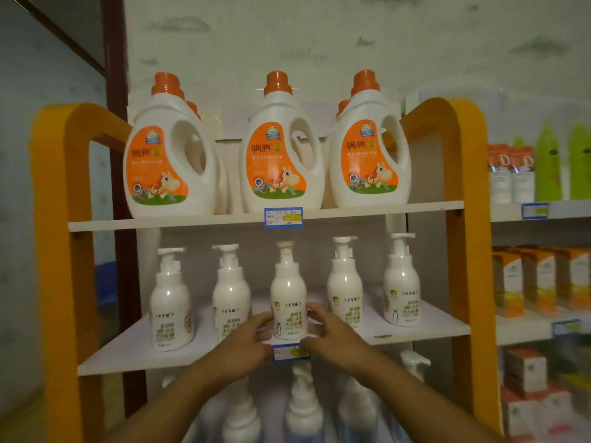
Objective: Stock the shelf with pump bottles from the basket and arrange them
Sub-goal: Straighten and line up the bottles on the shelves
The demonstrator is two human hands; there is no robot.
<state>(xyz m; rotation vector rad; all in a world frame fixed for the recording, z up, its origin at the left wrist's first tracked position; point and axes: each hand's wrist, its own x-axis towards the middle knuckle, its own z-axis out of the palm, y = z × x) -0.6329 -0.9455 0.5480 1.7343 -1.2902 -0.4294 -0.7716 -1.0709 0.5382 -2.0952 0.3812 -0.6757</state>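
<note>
A: Where's the target bottle?

B: The white plastic pump bottle with the printed label (288, 302) stands upright at the front edge of the white middle shelf board (134, 346), centre slot of a five-bottle row, long axis vertical. It's straight ahead of both hands.

A: Hands?

B: The left hand (248, 342) and right hand (329, 330) sit on either side of its lower body, fingers wrapped on the label, clamped on it together. Both look about equally near; the right sits slightly higher.

A: What's around it?

B: A matching white pump bottle to the left (231, 292) and another to the right (344, 282), each apart from it with a gap. A blue-and-yellow price tag (289, 352) is on the shelf edge just below, between the hands. White jugs with orange caps (277, 145) are on the board above.

A: Obstructions?

B: Probably the pump head, close under the upper board if lifted. The basket isn't in view.
</note>
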